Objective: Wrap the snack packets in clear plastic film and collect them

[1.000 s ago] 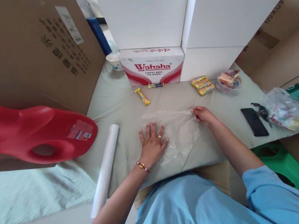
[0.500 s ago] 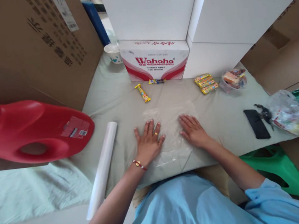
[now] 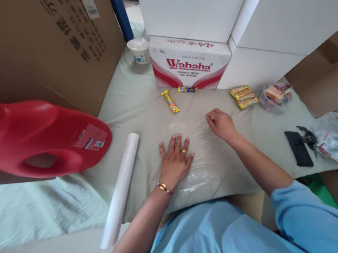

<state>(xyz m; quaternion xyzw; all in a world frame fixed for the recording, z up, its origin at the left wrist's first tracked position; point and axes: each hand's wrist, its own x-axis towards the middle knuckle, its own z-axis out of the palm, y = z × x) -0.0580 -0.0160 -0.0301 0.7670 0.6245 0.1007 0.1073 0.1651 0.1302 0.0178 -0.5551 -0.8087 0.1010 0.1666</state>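
Note:
A sheet of clear plastic film (image 3: 204, 176) lies over the cloth in front of me, its outline hard to make out. Flat on its left part, fingers spread, rests my left hand (image 3: 174, 158); a ring and a red cord bracelet are on it. My right hand (image 3: 221, 124) is closed in a pinch at the film's far right corner; the bit of film between its fingertips barely shows. Beyond the hands lie a single yellow-wrapped snack stick (image 3: 170, 101) and another snack stick (image 3: 187, 89). A white roll (image 3: 121, 190) lies to the left of my left hand.
Against the back stands a Wahaha water carton (image 3: 191, 65), with a paper cup (image 3: 139, 51) beside it. A red jug (image 3: 52, 134) juts in from the left. Rightward are bundled snack sticks (image 3: 243, 97), a bowl (image 3: 275, 96), a phone (image 3: 298, 149) and a plastic bag (image 3: 337, 137).
My right hand has gone from lying flat on the film to a pinch farther away from me. My left hand stays flat on the film. The camera view has shifted slightly.

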